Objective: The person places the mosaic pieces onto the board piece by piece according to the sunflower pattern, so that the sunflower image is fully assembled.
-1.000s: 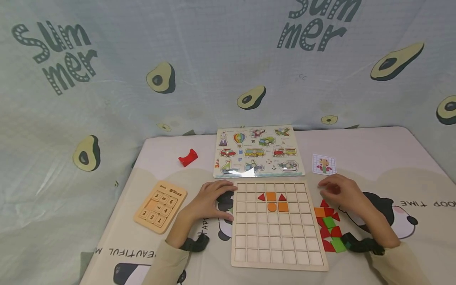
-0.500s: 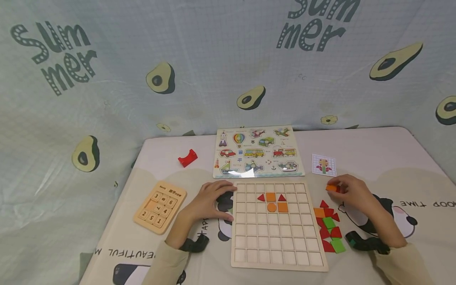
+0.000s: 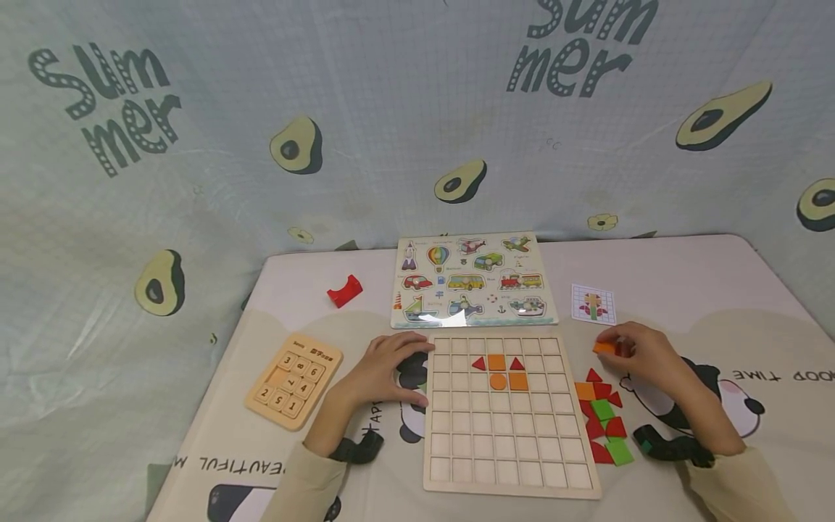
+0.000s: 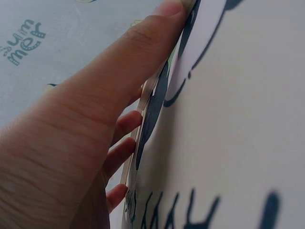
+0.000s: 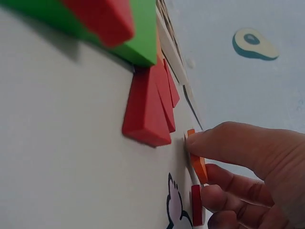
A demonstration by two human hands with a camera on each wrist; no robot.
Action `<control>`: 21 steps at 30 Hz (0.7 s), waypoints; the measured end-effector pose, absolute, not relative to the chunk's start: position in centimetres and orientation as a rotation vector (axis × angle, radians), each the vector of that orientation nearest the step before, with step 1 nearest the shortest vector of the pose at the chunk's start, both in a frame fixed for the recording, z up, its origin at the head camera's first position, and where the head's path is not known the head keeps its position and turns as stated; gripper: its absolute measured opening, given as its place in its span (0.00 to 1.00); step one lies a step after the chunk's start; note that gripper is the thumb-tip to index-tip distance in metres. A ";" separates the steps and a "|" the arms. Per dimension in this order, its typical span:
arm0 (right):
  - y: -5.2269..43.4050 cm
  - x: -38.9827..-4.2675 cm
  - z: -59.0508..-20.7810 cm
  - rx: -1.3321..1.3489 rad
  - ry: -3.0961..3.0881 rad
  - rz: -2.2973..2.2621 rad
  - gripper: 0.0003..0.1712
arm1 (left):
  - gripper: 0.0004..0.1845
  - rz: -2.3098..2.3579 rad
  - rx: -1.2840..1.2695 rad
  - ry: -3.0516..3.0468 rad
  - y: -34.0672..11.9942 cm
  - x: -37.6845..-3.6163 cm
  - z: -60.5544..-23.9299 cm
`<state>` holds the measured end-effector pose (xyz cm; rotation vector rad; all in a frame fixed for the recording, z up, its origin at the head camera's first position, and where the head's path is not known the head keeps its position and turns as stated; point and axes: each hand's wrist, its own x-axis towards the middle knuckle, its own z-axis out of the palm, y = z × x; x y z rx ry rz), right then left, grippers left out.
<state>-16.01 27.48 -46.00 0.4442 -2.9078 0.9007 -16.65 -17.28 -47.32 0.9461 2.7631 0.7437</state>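
A wooden grid board (image 3: 509, 442) lies in front of me, with two red triangles, two orange squares and an orange circle (image 3: 498, 380) in its upper rows. My left hand (image 3: 398, 366) rests on the table, its relaxed fingers (image 4: 124, 152) against the board's left edge. To the right of the board, my right hand (image 3: 615, 344) pinches a small orange piece (image 3: 604, 349) just above the table. The right wrist view shows that orange piece (image 5: 198, 162) between thumb and fingers. A pile of red, green and orange pieces (image 3: 603, 420) lies below the hand.
A pattern card (image 3: 593, 303) lies behind the right hand. A vehicle puzzle board (image 3: 471, 279) sits behind the grid board, a red block (image 3: 344, 291) to its left. A wooden number puzzle (image 3: 293, 378) lies left of my left hand. A printed curtain backs the table.
My right hand came up from over the pile with an orange piece pinched in its fingers and now holds it a little further left. The left hand has not moved.
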 end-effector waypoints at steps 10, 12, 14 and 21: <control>26.6 -16.0 -45.2 0.549 -2.873 0.966 0.12 | 0.45 0.760 0.957 2.762 -17.2 -16.5 -47.1; 26.3 -15.9 -45.0 0.560 -2.880 0.997 0.12 | 0.45 0.757 0.962 2.766 -17.2 -16.5 -47.1; 26.0 -15.8 -44.8 0.568 -2.893 1.029 0.13 | 0.45 0.752 0.960 2.766 -17.2 -16.5 -47.1; 24.5 -15.5 -44.3 0.643 -2.912 1.032 0.15 | 0.45 0.771 0.967 2.762 -17.2 -16.5 -47.0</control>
